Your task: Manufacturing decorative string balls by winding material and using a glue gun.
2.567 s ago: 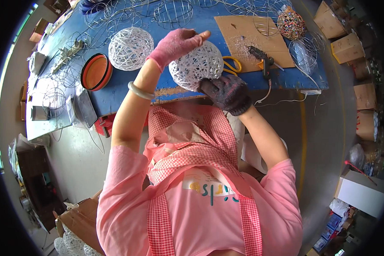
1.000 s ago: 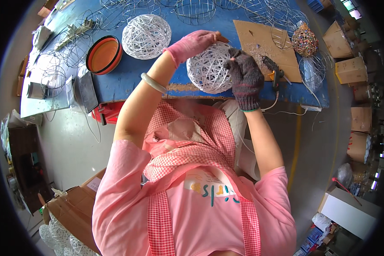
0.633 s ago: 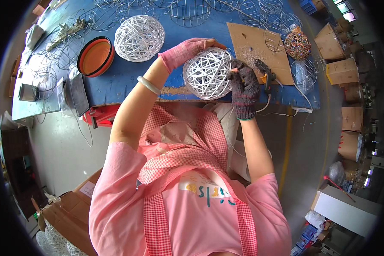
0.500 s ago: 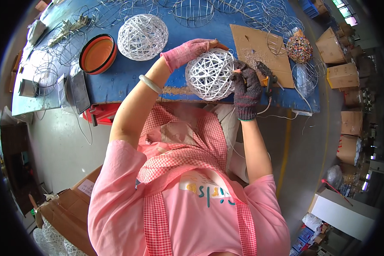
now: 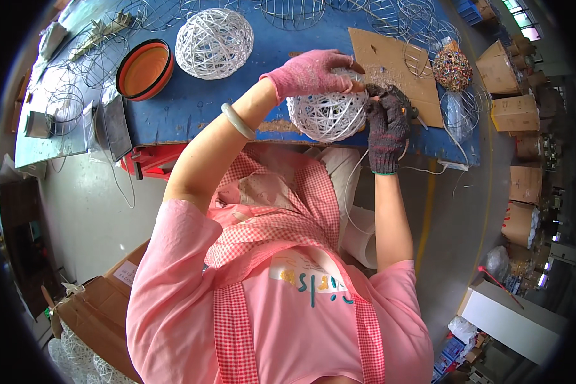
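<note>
My left hand [image 5: 315, 73], in a pink glove with bare fingertips, grips the top of a white openwork ball [image 5: 327, 119] of woven strips at the table edge. Its fingers curl over the ball's far right side. At the ball's right side is my right hand [image 5: 389, 128], in a dark knitted glove with its fingers bent together. Whatever they may hold is hidden. Just beyond that hand, mostly covered by it, lies a dark glue gun [image 5: 413, 111]. A second white woven ball [image 5: 214, 43] rests farther left on the blue table.
An orange bowl with a black rim [image 5: 145, 70] stands at the left. A cardboard sheet [image 5: 381, 54] lies behind my right hand, with a multicoloured ball [image 5: 452, 69] beside it. Wire frames [image 5: 292, 13] crowd the far edge. An open carton [image 5: 99, 313] stands at lower left.
My left hand has slid right and nearer over the ball, its fingers now curled across the far right side. My right hand has shifted right, covering most of the glue gun.
</note>
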A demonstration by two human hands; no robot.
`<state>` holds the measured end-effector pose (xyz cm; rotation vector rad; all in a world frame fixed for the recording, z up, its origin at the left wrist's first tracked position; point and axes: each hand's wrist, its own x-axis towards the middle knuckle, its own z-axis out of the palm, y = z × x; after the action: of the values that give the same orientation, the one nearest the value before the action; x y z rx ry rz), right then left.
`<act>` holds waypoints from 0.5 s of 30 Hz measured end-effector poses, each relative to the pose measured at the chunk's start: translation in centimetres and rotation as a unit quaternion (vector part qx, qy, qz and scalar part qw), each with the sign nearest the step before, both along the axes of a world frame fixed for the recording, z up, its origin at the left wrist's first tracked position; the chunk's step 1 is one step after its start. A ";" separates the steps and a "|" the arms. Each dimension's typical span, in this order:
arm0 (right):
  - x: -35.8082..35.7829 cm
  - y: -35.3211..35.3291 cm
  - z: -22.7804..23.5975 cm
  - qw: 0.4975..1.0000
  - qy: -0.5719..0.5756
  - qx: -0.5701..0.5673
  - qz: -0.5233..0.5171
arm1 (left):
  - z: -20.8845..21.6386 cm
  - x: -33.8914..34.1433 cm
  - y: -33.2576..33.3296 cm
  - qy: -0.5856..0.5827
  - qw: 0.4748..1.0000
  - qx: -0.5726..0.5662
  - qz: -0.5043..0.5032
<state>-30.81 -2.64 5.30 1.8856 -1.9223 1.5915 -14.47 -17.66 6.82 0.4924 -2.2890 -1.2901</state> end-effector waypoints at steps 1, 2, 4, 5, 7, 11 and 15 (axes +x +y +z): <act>-0.2 0.3 -0.3 0.998 -0.057 0.019 0.009 | -0.1 -0.1 -0.1 0.002 1.000 -0.028 0.000; 0.0 0.7 -0.1 0.998 -0.057 0.020 0.010 | -0.2 -0.2 -0.3 0.004 0.998 -0.057 0.003; 0.5 2.5 0.8 0.991 -0.127 0.020 0.024 | -0.4 -0.5 -0.3 0.023 0.999 -0.048 0.008; 0.5 3.6 1.2 0.999 -0.037 0.010 -0.006 | -0.1 -0.8 -0.3 0.015 1.000 -0.015 0.005; 2.4 5.1 3.5 0.999 -0.003 0.011 0.039 | 0.3 -0.8 -0.1 -0.011 0.999 0.041 0.013; 2.8 6.3 5.6 0.964 0.256 -0.043 0.061 | 0.5 -1.1 -0.2 -0.033 0.999 0.020 0.016; 2.5 5.2 6.2 0.957 0.286 -0.051 0.026 | 0.8 -1.7 0.4 -0.050 0.998 -0.012 0.036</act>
<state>-28.27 2.58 11.52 2.0622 -1.5209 0.9677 -16.15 -17.29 7.61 0.6388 -2.3429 -1.2272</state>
